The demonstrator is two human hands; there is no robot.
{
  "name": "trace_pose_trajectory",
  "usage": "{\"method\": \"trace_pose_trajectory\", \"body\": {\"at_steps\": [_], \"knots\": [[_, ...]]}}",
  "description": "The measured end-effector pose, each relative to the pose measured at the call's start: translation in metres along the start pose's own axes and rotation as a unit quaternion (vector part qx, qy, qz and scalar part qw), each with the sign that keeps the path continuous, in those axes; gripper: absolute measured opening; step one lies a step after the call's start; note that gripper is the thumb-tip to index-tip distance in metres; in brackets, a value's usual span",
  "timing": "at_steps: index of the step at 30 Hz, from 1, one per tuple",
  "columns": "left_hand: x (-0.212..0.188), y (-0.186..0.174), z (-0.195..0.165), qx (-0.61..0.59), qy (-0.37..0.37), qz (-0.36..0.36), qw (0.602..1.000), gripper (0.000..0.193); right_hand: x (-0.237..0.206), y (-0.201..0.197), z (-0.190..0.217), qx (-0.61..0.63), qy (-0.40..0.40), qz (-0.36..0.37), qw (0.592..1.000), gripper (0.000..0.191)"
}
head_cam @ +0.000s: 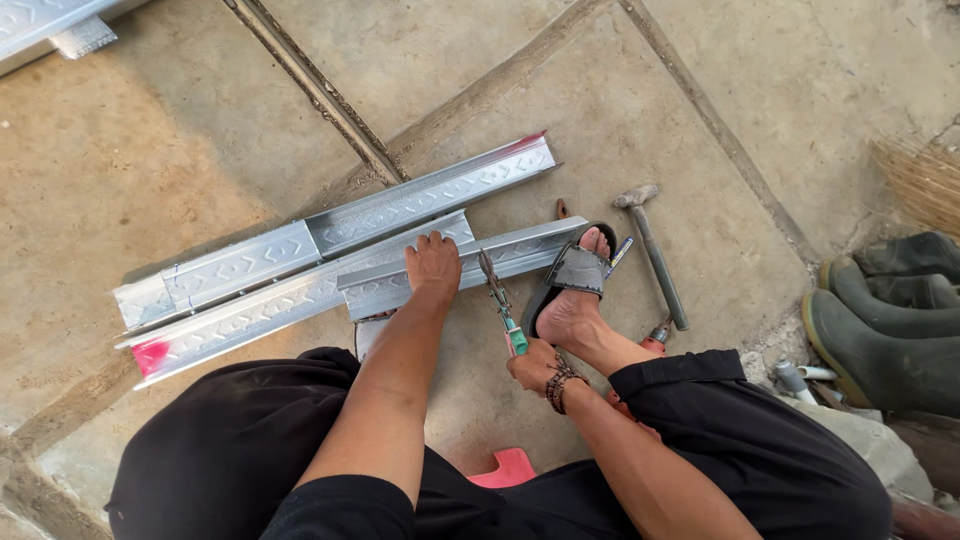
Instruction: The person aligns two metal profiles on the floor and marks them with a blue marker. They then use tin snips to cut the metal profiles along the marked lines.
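My left hand (432,265) presses flat on a short galvanised metal channel (470,262) lying on the concrete floor. My right hand (533,367) grips the green handles of tin snips (498,296), whose jaws rest at the channel's near edge. My right foot in a black sandal (572,282) stands on the channel's right end. Two longer metal channels (330,235) with pink-painted ends lie beside it, farther out.
A hammer (655,255) lies on the floor right of the foot. Green rubber boots (885,320) stand at the right edge, with a straw broom (925,180) above them. A pink plastic stool edge (505,468) shows between my legs. Another metal profile (45,25) lies top left.
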State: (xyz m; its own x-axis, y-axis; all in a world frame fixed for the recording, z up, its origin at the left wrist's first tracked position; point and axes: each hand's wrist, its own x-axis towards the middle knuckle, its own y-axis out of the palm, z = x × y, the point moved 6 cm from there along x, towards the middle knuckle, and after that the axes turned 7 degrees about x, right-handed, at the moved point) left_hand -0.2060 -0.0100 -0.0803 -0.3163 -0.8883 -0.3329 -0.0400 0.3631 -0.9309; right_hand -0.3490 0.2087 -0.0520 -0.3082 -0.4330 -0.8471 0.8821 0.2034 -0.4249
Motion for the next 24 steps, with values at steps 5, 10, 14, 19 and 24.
{"method": "trace_pose_trajectory", "body": {"at_steps": [5,10,14,19,24], "knots": [[-0.001,-0.001,-0.001,0.009,0.001,0.010,1.000,0.023,0.024,0.002,-0.011,-0.068,-0.069,-0.023,0.995,0.021],[0.000,0.000,0.000,0.009,-0.005,-0.001,1.000,0.025,0.049,0.021,-0.021,-0.031,-0.068,0.007,0.997,0.020],[-0.003,0.005,0.000,0.017,-0.004,0.016,1.000,0.025,0.039,0.026,-0.015,-0.028,-0.038,-0.001,0.999,0.017],[-0.004,0.006,-0.003,0.010,-0.007,0.012,1.000,0.025,0.020,0.015,-0.017,0.021,0.071,0.009,0.997,0.020],[-0.006,0.008,-0.002,0.014,-0.006,0.020,1.000,0.025,0.031,0.003,-0.016,-0.096,-0.028,-0.085,0.991,0.021]]}}
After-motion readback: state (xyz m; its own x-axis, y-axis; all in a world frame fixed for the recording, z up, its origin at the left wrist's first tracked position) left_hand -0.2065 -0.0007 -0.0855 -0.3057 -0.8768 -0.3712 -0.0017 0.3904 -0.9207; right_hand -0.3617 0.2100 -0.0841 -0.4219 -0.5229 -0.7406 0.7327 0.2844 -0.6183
